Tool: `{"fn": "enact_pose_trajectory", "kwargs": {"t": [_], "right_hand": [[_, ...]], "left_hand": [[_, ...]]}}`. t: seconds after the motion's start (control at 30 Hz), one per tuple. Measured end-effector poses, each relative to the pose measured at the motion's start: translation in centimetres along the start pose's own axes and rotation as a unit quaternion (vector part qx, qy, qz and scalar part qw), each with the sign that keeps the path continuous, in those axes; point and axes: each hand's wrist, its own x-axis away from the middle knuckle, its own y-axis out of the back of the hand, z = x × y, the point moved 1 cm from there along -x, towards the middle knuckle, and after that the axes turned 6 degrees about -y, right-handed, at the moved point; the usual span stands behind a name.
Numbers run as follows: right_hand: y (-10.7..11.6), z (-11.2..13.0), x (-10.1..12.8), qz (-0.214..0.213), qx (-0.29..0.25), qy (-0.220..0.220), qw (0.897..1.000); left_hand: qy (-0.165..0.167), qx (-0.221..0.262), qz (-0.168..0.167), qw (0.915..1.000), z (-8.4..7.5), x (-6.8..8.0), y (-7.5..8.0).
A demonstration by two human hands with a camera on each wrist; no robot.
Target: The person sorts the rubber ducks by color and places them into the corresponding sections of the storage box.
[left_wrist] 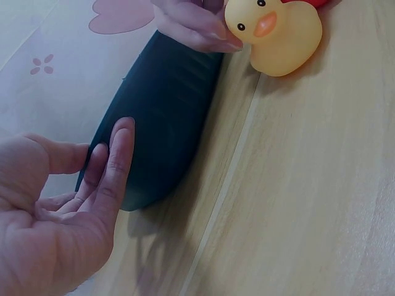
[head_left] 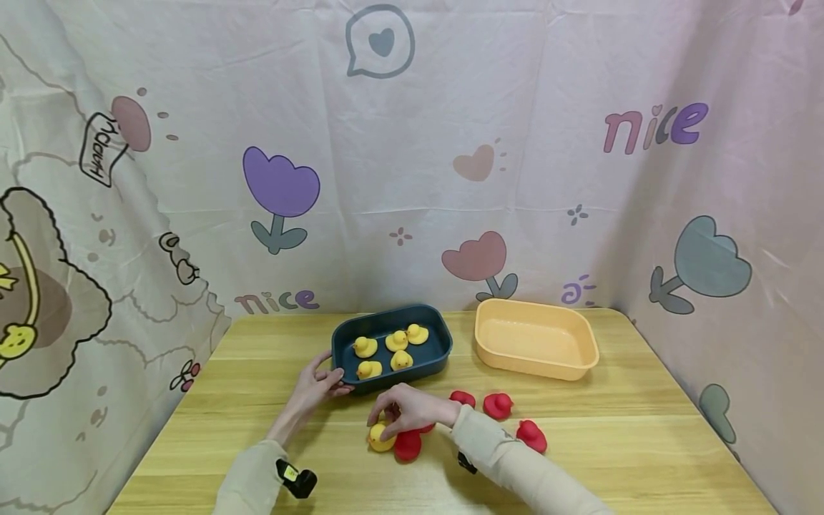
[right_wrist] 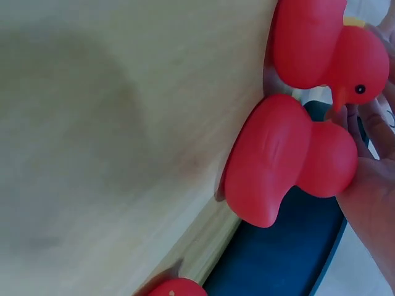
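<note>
Head view pretty much tells the story: the yellow rubber duck (head_left: 381, 438) sits on the bench (head_left: 644, 458) right under the right hand (head_left: 412, 409), on the near-left side of that hand's fingers, with a red duck (head_left: 408, 446) touching it on its right. Looks like the right hand's fingers curl down over the duck's head, but the left wrist view only shows a couple of fingertips (left_wrist: 213, 38) just beside the duck's face (left_wrist: 274, 34), so I can't tell if it's actually pinched or just touched. The duck stands upright, beak pointing away from the dark blue tray (head_left: 390, 348), which lies just beyond it toward the back. The left hand (head_left: 320, 385) is at the tray's near-left corner, fingers straight and loose, resting against the outer wall (left_wrist: 160, 123), not gripping. So the right hand is clearly the nearer one to the duck. Four yellow ducks (head_left: 390, 350) already sit in the tray; the orange tray (head_left: 534, 338) stands apart on the right.
</note>
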Motion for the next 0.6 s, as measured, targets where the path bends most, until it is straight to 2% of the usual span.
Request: {"fn": "enact_pose_trajectory", "kwargs": {"t": [0.2, 0.6], "right_hand": [[0.04, -0.12, -0.05, 0.011, 0.012, 0.000, 1.000], [-0.05, -0.24, -0.03, 0.004, 0.015, -0.001, 1.000]], "left_hand": [[0.001, 0.000, 0.002, 1.0000, -0.21, 0.18, -0.09], [-0.003, 0.010, 0.002, 0.9999, -0.07, 0.13, -0.07]]}}
